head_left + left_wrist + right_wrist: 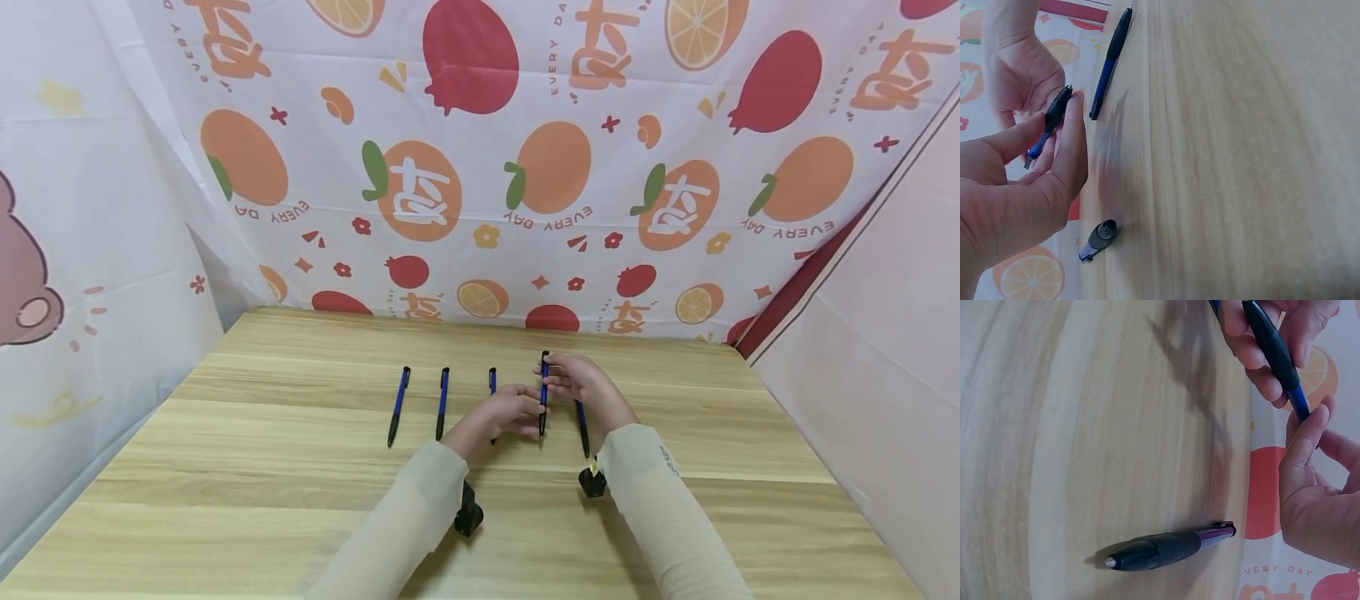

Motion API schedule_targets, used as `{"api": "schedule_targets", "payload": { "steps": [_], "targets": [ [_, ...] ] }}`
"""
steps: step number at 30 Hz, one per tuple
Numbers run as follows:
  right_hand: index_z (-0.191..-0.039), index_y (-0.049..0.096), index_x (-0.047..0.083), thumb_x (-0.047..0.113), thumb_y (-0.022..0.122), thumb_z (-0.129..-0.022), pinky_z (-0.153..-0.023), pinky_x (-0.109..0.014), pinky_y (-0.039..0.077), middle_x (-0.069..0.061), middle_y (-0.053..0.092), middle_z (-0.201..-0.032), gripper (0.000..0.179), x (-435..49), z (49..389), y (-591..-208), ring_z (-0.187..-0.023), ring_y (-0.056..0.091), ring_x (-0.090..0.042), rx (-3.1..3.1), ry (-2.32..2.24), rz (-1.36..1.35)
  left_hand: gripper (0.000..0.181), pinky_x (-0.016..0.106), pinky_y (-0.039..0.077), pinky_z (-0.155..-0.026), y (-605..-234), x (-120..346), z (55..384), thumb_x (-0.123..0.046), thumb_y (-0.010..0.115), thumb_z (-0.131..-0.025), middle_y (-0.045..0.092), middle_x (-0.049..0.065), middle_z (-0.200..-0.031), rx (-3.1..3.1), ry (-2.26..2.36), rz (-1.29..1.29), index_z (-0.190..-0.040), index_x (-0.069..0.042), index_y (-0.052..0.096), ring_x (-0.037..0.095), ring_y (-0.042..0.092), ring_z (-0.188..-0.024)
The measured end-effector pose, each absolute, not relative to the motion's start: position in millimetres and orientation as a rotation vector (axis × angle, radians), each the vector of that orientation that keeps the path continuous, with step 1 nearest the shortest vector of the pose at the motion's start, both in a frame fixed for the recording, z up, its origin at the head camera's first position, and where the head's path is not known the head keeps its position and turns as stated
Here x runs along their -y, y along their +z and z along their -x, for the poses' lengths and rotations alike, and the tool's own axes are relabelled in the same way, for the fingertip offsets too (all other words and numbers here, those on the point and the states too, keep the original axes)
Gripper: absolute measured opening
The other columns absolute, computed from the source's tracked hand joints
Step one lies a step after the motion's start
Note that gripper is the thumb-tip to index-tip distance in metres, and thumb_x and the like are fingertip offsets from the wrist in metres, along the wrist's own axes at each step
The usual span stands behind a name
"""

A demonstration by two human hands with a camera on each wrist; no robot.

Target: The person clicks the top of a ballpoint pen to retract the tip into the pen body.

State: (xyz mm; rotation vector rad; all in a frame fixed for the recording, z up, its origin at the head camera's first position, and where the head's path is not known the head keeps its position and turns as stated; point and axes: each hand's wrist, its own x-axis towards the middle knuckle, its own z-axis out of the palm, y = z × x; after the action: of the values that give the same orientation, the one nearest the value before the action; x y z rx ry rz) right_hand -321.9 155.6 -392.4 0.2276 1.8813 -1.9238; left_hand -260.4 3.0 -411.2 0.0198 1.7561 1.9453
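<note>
A blue pen (pixel 543 383) with black grip and clip is held above the table between both hands, its tip toward the person. My left hand (pixel 513 410) pinches it near the black grip; in the left wrist view, thumb and fingers (pixel 1071 144) press on either side. The right hand (pixel 583 385) pinches the upper, clip end, seen in the right wrist view with its thumb and fingers (pixel 1310 434) on the blue barrel. Just beneath the right hand lies another blue pen (pixel 582 429), partly covered. A third pen (pixel 492 382) lies partly hidden behind the left hand.
Two more blue pens (pixel 398 407) lie on the wooden table (pixel 262 467) to the left, roughly parallel. A fruit-patterned cloth (pixel 480 175) hangs along the table's far edge, with pale curtains at both sides. A black wrist camera (pixel 468 510) sits below the left sleeve.
</note>
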Motion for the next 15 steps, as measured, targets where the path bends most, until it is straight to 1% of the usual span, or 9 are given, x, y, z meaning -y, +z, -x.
{"api": "schedule_targets", "payload": {
  "steps": [5, 7, 10, 12, 15],
  "targets": [
    [-0.119, 0.052, -0.007, 0.015, 0.049, -0.096, -0.066, -0.021, 0.052, -0.017, 0.062, -0.109, 0.033, -155.9, 321.7, -391.8, -0.059, 0.06, -0.009, -1.875, -1.921, -0.231, 0.033, 0.043, 0.051, -0.08, -412.6, -1.4, 261.8, 0.003, 0.05, -0.092, 0.055, 0.025, -0.118, -1.724, 1.935, -0.018, -0.124, 0.007, 0.043, 0.023, 0.06, -0.083],
    [-0.122, 0.051, -0.007, 0.016, 0.049, -0.096, -0.068, -0.022, 0.052, -0.017, 0.062, -0.11, 0.035, -155.9, 321.8, -391.7, -0.06, 0.06, -0.009, -1.868, -1.921, -0.236, 0.035, 0.043, 0.05, -0.081, -413.4, -0.6, 262.8, 0.003, 0.049, -0.093, 0.054, 0.025, -0.119, -1.702, 1.926, -0.032, -0.127, 0.007, 0.042, 0.029, 0.06, -0.089],
    [-0.127, 0.047, -0.008, 0.017, 0.049, -0.096, -0.068, -0.022, 0.052, -0.016, 0.061, -0.112, 0.039, -156.3, 322.3, -392.0, -0.062, 0.061, -0.009, -1.861, -1.921, -0.222, 0.039, 0.043, 0.049, -0.084, -413.9, 0.7, 263.9, 0.003, 0.047, -0.093, 0.053, 0.025, -0.121, -1.666, 1.912, -0.064, -0.131, 0.008, 0.038, 0.036, 0.057, -0.1],
    [-0.127, 0.047, -0.007, 0.018, 0.049, -0.096, -0.069, -0.022, 0.052, -0.015, 0.062, -0.11, 0.04, -156.5, 322.4, -391.9, -0.064, 0.062, -0.009, -1.856, -1.922, -0.218, 0.041, 0.043, 0.048, -0.084, -413.6, 1.5, 264.1, 0.003, 0.047, -0.094, 0.052, 0.025, -0.121, -1.646, 1.907, -0.079, -0.133, 0.008, 0.036, 0.037, 0.055, -0.105],
    [-0.125, 0.049, -0.007, 0.017, 0.049, -0.096, -0.071, -0.022, 0.052, -0.014, 0.064, -0.107, 0.038, -156.1, 322.0, -392.0, -0.068, 0.062, -0.011, -1.848, -1.927, -0.202, 0.04, 0.041, 0.049, -0.084, -412.2, 2.2, 263.7, 0.003, 0.047, -0.094, 0.052, 0.026, -0.121, -1.617, 1.913, -0.08, -0.132, 0.008, 0.036, 0.038, 0.054, -0.106]
  ]
}}
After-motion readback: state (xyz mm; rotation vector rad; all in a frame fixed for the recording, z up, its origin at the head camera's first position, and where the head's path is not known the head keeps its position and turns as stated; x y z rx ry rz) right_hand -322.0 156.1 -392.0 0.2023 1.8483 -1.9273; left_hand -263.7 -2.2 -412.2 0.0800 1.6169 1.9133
